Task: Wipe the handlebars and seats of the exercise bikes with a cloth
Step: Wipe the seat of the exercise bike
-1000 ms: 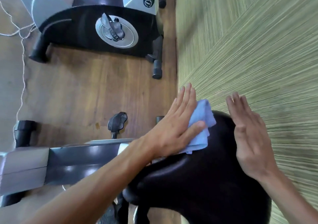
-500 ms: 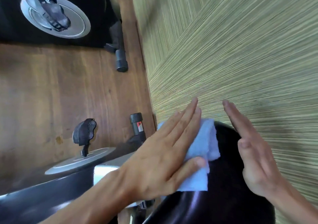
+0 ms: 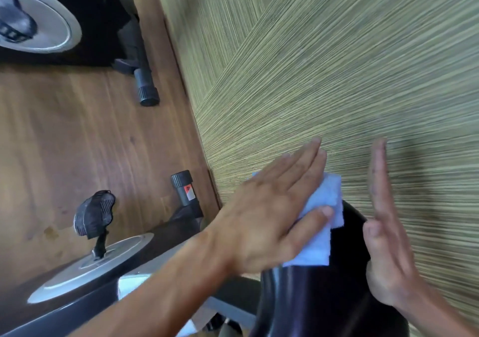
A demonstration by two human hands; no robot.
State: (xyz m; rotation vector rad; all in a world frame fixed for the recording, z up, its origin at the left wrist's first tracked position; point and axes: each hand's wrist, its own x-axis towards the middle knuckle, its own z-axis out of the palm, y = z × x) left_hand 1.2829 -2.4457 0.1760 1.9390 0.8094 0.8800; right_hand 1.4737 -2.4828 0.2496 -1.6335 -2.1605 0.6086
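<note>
Black seat (image 3: 324, 298): glossy saddle at lower right, its far rounded edge just short of the wall.
Cloth (image 3: 318, 222): pale blue, folded, draped over the seat's far left edge, one corner jutting past the fingertips toward the wall.
Left hand (image 3: 269, 215): laid flat on the cloth, fingers (image 3: 305, 160) straight and close together, thumb stretched across the cloth's right side, pressing it to the seat.
Right hand (image 3: 386, 238): on edge along the seat's right side, fingers (image 3: 378, 171) straight and together, holding nothing; contact with the seat unclear.
Gap between hands: strip of bare seat, narrow.
Wall (image 3: 350, 77): green-gold striped covering, meeting the floor along a wooden skirting; little room behind the seat.
Floor (image 3: 77, 142): brown wood planks, open stretch between the two machines.
Near bike (image 3: 77, 298): dark frame, silver crank disc, black pedal (image 3: 94, 213) raised, stabiliser end cap (image 3: 182, 181) close to the skirting.
Second bike (image 3: 46, 20): upper left, blurred, its end cap (image 3: 147, 93) near the wall.
</note>
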